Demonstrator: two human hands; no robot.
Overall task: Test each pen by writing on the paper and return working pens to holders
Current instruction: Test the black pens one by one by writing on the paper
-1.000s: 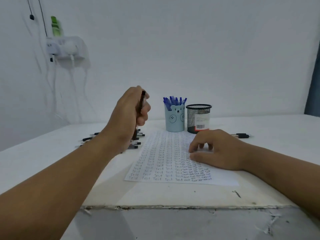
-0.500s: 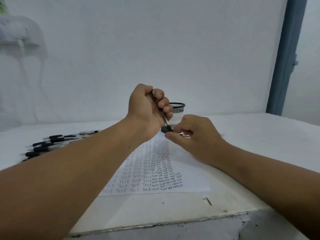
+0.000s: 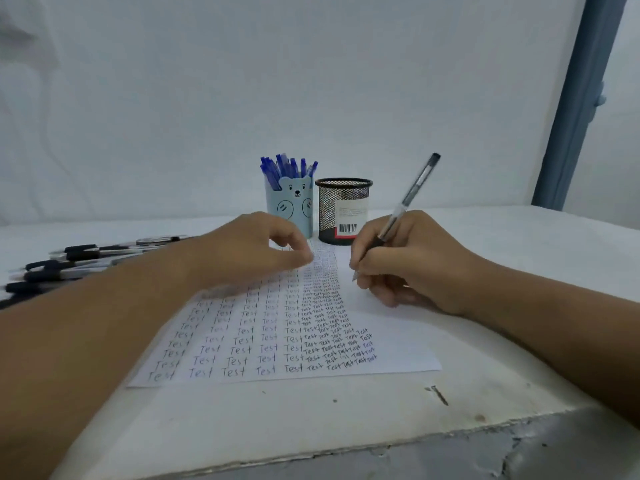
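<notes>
My right hand point(image 3: 412, 265) grips a clear pen with a black end point(image 3: 414, 190) in a writing hold. Its tip touches the white paper point(image 3: 401, 358) just right of the columns of "Test" words. My left hand point(image 3: 249, 251) rests on the upper left of the sheet, blurred, its fingers loosely curled; I see nothing in it. Behind the paper stand a light blue bear holder point(image 3: 289, 211) full of blue pens and a black mesh holder point(image 3: 343, 209) with a barcode label.
Several black-capped pens point(image 3: 86, 259) lie in a loose row on the white table point(image 3: 519, 237) at the far left. A small dark mark point(image 3: 437, 394) sits near the chipped front edge. A blue door frame point(image 3: 578, 98) rises at the right.
The pen went from my left hand's grip into my right hand, which now holds it tip-down on the paper. My left hand dropped onto the sheet. The view swung right.
</notes>
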